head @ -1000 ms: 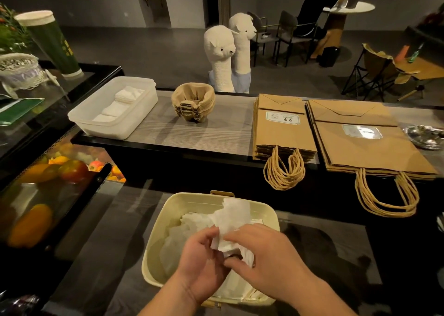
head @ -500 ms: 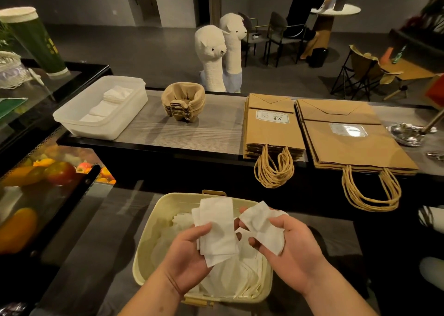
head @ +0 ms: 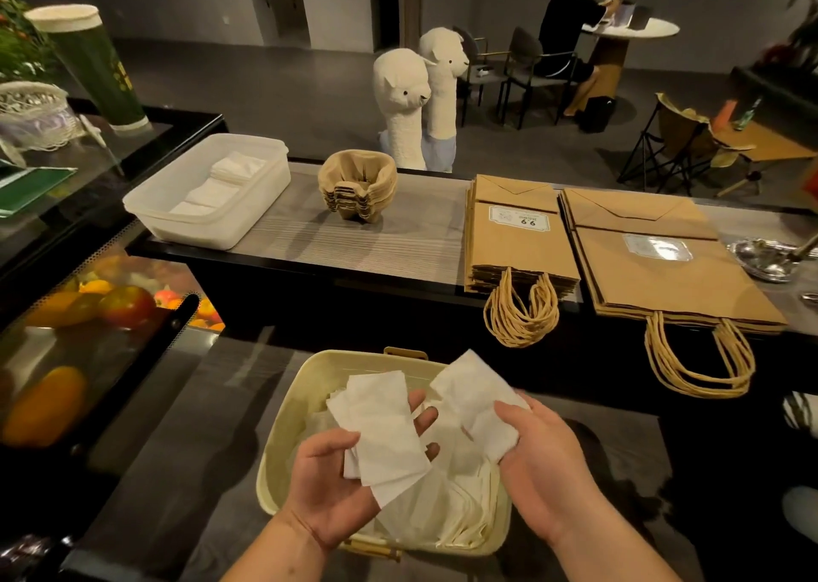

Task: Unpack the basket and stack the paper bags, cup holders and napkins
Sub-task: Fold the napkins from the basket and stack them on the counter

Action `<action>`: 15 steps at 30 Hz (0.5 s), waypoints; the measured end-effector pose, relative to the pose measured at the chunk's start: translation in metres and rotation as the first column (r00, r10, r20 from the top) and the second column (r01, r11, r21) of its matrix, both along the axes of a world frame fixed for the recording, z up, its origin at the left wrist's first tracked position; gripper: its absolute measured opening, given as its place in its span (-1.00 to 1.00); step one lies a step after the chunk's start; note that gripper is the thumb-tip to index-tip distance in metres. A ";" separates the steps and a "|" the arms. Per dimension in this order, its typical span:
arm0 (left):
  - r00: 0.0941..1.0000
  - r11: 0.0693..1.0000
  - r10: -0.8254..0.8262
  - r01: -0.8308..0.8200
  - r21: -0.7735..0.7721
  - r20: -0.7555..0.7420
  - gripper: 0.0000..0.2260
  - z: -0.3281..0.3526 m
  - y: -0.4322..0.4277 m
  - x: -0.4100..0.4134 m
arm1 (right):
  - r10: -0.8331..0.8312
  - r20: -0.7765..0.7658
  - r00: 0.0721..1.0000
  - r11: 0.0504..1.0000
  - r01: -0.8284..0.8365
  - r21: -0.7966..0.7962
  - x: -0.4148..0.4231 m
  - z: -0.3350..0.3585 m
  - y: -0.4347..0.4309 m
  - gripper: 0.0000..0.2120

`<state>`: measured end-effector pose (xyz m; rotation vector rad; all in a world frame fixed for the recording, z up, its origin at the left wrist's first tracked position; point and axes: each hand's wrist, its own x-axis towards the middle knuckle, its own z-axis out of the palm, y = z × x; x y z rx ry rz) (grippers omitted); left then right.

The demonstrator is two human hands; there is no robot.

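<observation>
Low in the head view, above a cream basket [head: 283,426] that sits on the dark near surface [head: 186,471], both hands hold paper. The left hand [head: 336,488] lies palm up, its fingers spread under a few folded napkins [head: 380,426] and its thumb resting against their lower edge. The right hand [head: 544,471] has its fingers curled round a crumpled napkin [head: 473,395], just beside the left hand's sheets. More loose napkins [head: 460,506] lie in the basket below. On the raised surface [head: 354,245] behind, a clear tub [head: 146,214] at the left holds stacked napkins [head: 230,174]. Nested brown cup holders [head: 358,187] stand near it. To the right lie two flat piles: small paper bags [head: 518,236] and, just beside them, large paper bags [head: 655,271], their twine handles hanging over the front edge.
</observation>
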<state>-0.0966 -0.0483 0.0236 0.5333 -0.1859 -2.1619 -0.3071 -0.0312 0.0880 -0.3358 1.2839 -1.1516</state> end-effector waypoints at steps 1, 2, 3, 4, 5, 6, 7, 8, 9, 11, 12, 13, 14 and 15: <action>1.000 1.000 0.003 -0.003 -0.015 0.023 -0.28 0.000 -0.001 0.000 | -0.014 -0.128 0.992 0.997 0.005 -0.074 0.006 0.001 0.002 -0.73; 1.000 1.000 -0.004 0.004 -0.023 0.024 -0.26 0.001 0.000 -0.003 | -0.032 -0.297 0.954 0.987 -0.016 -0.158 0.013 0.002 0.004 -0.70; 1.000 0.999 -0.017 0.018 -0.030 0.014 -0.27 0.003 0.001 -0.006 | -0.047 -0.476 0.878 0.964 -0.086 -0.254 0.021 0.003 0.007 -0.68; 0.999 0.999 -0.038 0.038 -0.021 0.008 -0.29 0.006 0.003 -0.010 | -0.053 -0.647 0.761 0.916 -0.221 -0.335 0.029 0.002 0.011 -0.68; 0.998 0.998 -0.067 0.067 0.009 0.004 -0.33 0.008 0.005 -0.013 | -0.011 -0.790 0.613 0.847 -0.414 -0.333 0.038 -0.002 0.015 -0.69; 0.997 0.995 -0.077 0.076 0.057 0.014 -0.34 0.009 0.006 -0.015 | 0.092 -0.894 0.439 0.757 -0.614 -0.223 0.049 -0.007 0.018 -0.62; 0.996 0.992 -0.083 0.079 0.101 0.034 -0.33 0.007 0.006 -0.016 | 0.224 -0.944 0.242 0.649 -0.759 -0.041 0.059 -0.013 0.021 -0.47; 0.994 0.988 -0.086 0.075 0.138 0.070 -0.33 0.004 0.007 -0.017 | 0.354 -0.934 0.048 0.539 -0.827 0.161 0.069 -0.018 0.023 -0.31; 0.989 0.984 -0.092 0.072 0.165 0.117 -0.34 0.002 0.007 -0.015 | 0.436 -0.895 -0.092 0.448 -0.840 0.305 0.077 -0.020 0.026 -0.18; 0.976 0.978 -0.077 0.034 0.208 0.204 -0.41 0.000 0.009 -0.010 | 0.462 -0.856 -0.230 0.373 -0.826 0.423 0.085 -0.023 0.028 -0.11; 0.975 0.973 -0.066 0.016 0.230 0.213 -0.44 -0.001 0.011 -0.005 | 0.440 -0.861 -0.256 0.378 -0.817 0.435 0.087 -0.025 0.029 -0.14; 0.975 0.967 -0.054 -0.002 0.254 0.215 -0.46 -0.001 0.012 0.001 | 0.406 -0.873 -0.270 0.388 -0.814 0.433 0.088 -0.027 0.028 -0.16; 0.977 0.961 -0.041 -0.019 0.275 0.210 -0.46 -0.003 0.014 0.007 | 0.377 -0.883 -0.280 0.389 -0.817 0.425 0.091 -0.029 0.029 -0.16; 0.977 0.957 -0.038 -0.025 0.289 0.211 -0.45 -0.007 0.014 0.014 | 0.358 -0.883 -0.302 0.366 -0.825 0.431 0.095 -0.032 0.029 -0.16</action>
